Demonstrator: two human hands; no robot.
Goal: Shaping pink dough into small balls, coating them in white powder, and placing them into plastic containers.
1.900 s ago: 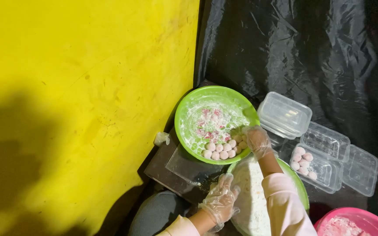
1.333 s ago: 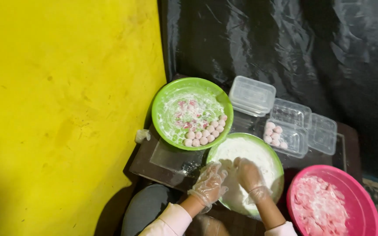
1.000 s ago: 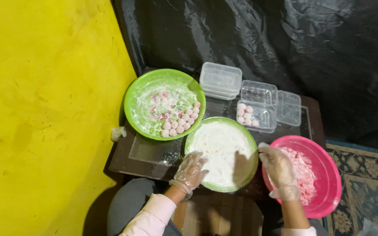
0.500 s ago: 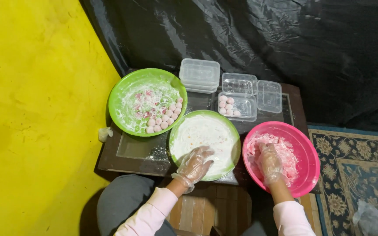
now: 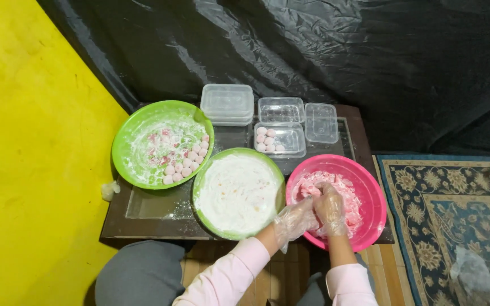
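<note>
Both gloved hands, left hand point(image 5: 295, 218) and right hand point(image 5: 330, 208), together, pinching pink dough in the round pink plastic bowl point(image 5: 370, 187).

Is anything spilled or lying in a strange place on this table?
Yes. White powder is scattered on the dark table beside the green bowl, and a crumpled plastic piece hangs off the table's left edge.

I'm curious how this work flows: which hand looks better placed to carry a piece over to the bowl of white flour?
Probably the left hand: it lies at the pink bowl's rim, right beside the flour bowl, while the right hand sits deeper in the pink dough.
</note>
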